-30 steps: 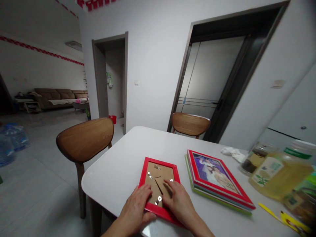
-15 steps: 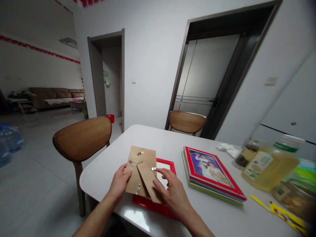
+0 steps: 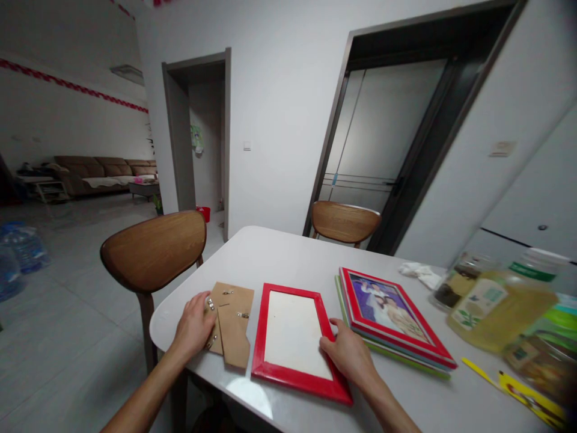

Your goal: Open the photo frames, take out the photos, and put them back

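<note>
The brown picture-frame backing board [image 3: 232, 319], with metal clips and an angled stand flap, lies at the table's near left. My left hand [image 3: 196, 322] is closed on its left edge, fingers curled over a clip. Beside the board, a small gap apart, rests a red picture frame [image 3: 295, 379] with a blank white sheet [image 3: 295, 334] inside its border. My right hand [image 3: 351, 355] grips the frame's right side, thumb on top of the border; some of its fingers are hidden.
A stack of picture frames [image 3: 396, 319], the top one red with a photo, sits right of my right hand. Farther right are a jug of yellow liquid [image 3: 500, 307], jars, a crumpled tissue [image 3: 419, 273] and a yellow packet [image 3: 527, 394]. Wooden chairs [image 3: 155, 249] stand around the white table [image 3: 270, 252].
The backing board has moved left off the red frame and down to the table with my left hand. My right hand has left the board's flap and taken hold of the frame's right side.
</note>
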Motion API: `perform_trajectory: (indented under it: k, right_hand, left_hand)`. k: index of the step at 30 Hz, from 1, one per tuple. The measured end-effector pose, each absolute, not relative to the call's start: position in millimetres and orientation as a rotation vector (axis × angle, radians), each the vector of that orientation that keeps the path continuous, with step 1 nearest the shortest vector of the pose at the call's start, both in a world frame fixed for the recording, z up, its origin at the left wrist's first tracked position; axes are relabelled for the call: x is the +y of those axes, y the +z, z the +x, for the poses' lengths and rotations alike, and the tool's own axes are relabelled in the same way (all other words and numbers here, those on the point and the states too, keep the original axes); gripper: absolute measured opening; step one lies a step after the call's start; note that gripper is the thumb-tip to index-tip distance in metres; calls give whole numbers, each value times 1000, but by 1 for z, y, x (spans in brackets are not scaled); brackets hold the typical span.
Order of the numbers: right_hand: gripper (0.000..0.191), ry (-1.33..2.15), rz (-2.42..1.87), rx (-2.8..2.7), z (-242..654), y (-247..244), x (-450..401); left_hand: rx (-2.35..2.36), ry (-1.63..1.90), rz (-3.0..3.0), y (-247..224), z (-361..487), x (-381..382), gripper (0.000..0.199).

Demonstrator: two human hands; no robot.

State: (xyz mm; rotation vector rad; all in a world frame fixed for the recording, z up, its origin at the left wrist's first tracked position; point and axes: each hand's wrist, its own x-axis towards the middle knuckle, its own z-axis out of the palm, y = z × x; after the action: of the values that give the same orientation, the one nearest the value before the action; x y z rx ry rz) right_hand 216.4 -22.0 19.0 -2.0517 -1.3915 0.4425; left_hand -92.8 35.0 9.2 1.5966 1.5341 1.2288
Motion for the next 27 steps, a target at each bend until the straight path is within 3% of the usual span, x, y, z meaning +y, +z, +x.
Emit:
perform_trajectory:
  k: [4,8,18,22,27]
  right_hand:
    - [66,1138,-1596,-820,212,30,-30]
    - [79,1352,-1177,-631,198,44,-43]
    - [83,1222,-1256,-758,192,56,-42]
    - [78,1072,-1455,-929,208,36,-36]
    - [59,632,-1910,-1266,227,12,-33]
  left_hand:
    - [1310,1115,1969,12,-39,-9,46]
    - [1069,968,2201,23,18,-42,58]
    - [863,1195,2476,59,40,-36,44]
    - [1226,1438,2059,62,0,-17,38]
    - [1377,1374,1571,34,-50,4,32]
